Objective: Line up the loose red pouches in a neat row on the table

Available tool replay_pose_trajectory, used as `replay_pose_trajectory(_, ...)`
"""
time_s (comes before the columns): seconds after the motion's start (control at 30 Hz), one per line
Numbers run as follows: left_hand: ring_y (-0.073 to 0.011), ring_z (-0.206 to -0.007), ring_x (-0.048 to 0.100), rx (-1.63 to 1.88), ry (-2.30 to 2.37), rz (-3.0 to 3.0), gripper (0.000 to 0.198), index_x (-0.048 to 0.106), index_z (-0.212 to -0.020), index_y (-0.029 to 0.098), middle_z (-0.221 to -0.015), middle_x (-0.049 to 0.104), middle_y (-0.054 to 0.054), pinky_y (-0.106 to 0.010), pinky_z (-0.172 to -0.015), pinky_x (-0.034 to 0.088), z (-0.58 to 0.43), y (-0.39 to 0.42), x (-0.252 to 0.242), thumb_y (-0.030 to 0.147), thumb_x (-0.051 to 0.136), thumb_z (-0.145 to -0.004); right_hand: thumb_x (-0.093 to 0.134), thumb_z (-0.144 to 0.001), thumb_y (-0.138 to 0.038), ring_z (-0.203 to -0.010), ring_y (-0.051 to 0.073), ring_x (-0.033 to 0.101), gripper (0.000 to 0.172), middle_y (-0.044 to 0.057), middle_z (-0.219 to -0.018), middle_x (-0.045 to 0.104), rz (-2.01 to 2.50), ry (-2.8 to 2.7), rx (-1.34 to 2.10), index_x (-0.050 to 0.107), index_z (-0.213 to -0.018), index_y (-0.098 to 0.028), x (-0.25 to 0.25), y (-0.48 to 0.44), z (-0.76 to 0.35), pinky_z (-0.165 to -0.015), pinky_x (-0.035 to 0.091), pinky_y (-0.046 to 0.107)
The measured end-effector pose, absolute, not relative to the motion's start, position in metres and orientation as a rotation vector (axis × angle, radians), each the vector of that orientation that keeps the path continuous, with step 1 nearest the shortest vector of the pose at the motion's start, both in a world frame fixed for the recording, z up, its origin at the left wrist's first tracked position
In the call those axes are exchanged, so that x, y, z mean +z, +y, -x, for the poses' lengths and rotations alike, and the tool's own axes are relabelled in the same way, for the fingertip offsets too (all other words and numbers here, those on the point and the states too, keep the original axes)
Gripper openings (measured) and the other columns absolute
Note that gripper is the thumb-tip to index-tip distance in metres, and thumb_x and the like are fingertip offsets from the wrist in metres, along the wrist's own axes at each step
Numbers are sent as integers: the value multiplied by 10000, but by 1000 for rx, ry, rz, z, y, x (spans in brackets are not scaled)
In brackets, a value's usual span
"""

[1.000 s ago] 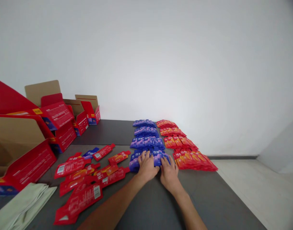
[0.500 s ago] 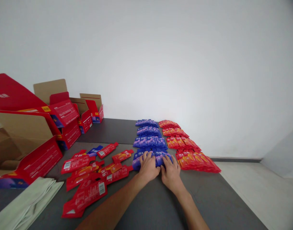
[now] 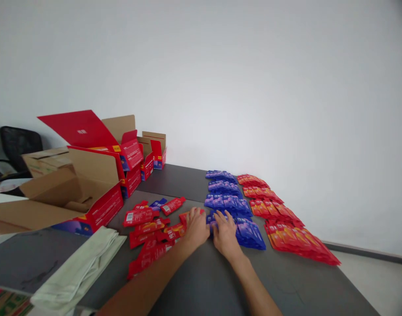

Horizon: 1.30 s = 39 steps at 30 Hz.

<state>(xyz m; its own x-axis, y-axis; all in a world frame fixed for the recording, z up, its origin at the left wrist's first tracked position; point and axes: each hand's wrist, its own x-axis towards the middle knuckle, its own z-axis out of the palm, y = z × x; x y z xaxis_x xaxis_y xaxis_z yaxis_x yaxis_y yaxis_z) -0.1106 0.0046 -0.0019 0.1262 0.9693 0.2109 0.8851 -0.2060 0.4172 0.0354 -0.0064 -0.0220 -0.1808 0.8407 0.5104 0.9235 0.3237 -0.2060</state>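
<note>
My right hand (image 3: 224, 235) rests with spread fingers on the left part of the nearest row of blue pouches (image 3: 250, 232), which lie overlapped on the dark table. My left hand (image 3: 197, 227) is just left of that row, fingers apart and slightly bent, over the edge of a loose red pouch (image 3: 183, 217). Its fingertips partly hide that pouch, and I see nothing held in it. Left of it lies a loose heap of red pouches (image 3: 148, 226) with a blue pouch (image 3: 158, 203) at its back.
More blue rows (image 3: 225, 202) stretch back toward the wall, with rows of red-orange pouches (image 3: 296, 239) on their right. Open red cartons (image 3: 105, 206) stand at the left. A folded pale green cloth (image 3: 82, 267) lies near the front edge of the dark table (image 3: 201, 281). A chair (image 3: 19, 142) is behind.
The view has swung left, bringing more cartons and a chair in. My left hand has left the blue row for the loose red pouches; my right has slid to the row's left part.
</note>
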Motion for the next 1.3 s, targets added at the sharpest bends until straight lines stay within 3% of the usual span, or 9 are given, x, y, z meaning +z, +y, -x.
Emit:
replay_pose_trajectory(0.33,-302,-1309,367,673,2016,-2115,419,635,-1177,161,-1368,510,-142,-444,-1080,271,201,12,-1,260,504,-792,453,-888,-152,-1333,305,325,399,101,-1349,518,1418,-2146,-11,603,-1258,-170,-20,9,65,-1060,336,471)
replay_pose_trajectory(0.6,-290,-1238,429,731,2187,-1961,358,669,-1113,226,-1270,587,-123,-445,-1043,274,251,39,-14,185,452,-832,458,-887,-151,-1324,313,327,365,82,-1345,517,1397,-2150,8,613,-1217,-166,-37,18,108,-1089,293,487)
replay_pose_trajectory(0.93,-405,-1257,387,735,2470,-1889,385,591,-1193,108,-1231,571,-226,-549,-1043,198,284,65,-29,211,526,-828,464,-896,-159,-1309,303,341,351,89,-1321,529,1381,-2102,36,610,-1214,-174,-54,22,108,-1095,285,477)
replay_pose_trajectory(1.13,-356,-1124,495,595,2529,-1945,302,604,-1101,137,-1101,629,-175,-518,-987,281,283,71,-39,179,510,-817,469,-897,-160,-1305,306,338,338,84,-1328,520,1404,-2091,92,612,-1201,-196,-49,19,105,-1077,307,488)
replay_pose_trajectory(1.3,-323,-1122,485,644,2555,-1894,371,552,-1182,139,-1147,590,-163,-460,-939,332,277,68,-24,152,488,-817,471,-890,-143,-1291,295,354,344,79,-1304,531,1403,-2080,125,612,-1196,-209,-45,16,103,-1066,324,469)
